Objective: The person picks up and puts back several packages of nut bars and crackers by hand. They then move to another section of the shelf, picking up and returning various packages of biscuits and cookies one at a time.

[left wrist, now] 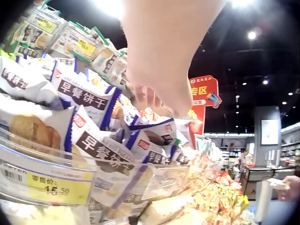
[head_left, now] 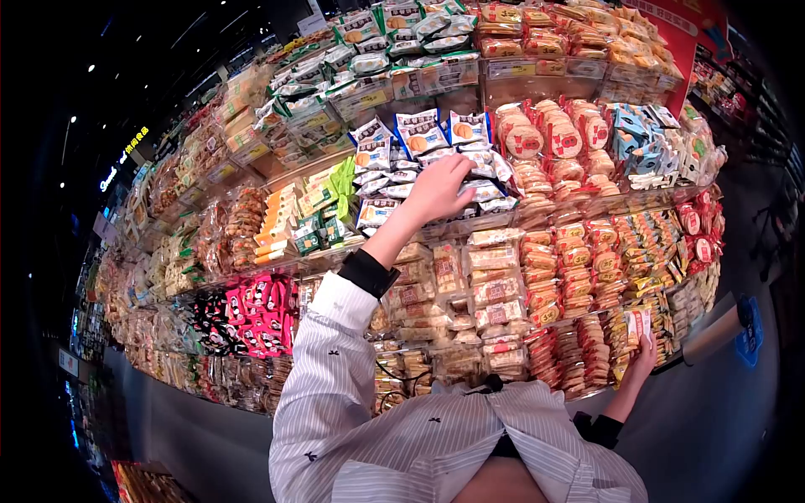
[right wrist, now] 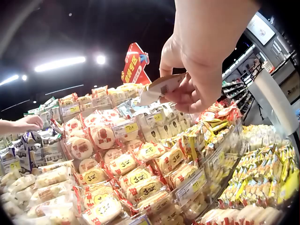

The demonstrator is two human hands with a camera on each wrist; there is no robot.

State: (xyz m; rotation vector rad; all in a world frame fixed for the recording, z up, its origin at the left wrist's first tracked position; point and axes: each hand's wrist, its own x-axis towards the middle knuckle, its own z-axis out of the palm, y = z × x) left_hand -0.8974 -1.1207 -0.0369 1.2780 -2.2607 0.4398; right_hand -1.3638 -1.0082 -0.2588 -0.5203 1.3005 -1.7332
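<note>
The person stands before a tall shelf of snacks. The left hand (head_left: 436, 189) is raised to the upper tier and lies on the pile of blue-and-white biscuit packets (head_left: 419, 134). Its fingers bend down among them, but I cannot tell if they already grip one or only touch. These packets stand leaning in a bin with a clear plastic front (left wrist: 47, 164). I think this front keeps them from sliding out, and it also carries the yellow price label (left wrist: 49, 187).

The right hand (head_left: 644, 356) is low at the right end of the shelf. It pinches a small packet (right wrist: 164, 88) between thumb and fingers by one edge, apart from the shelf, perhaps so its printed face can be read. The next bin holds round red-and-white packets (head_left: 553, 134), stacked on their sides.
</note>
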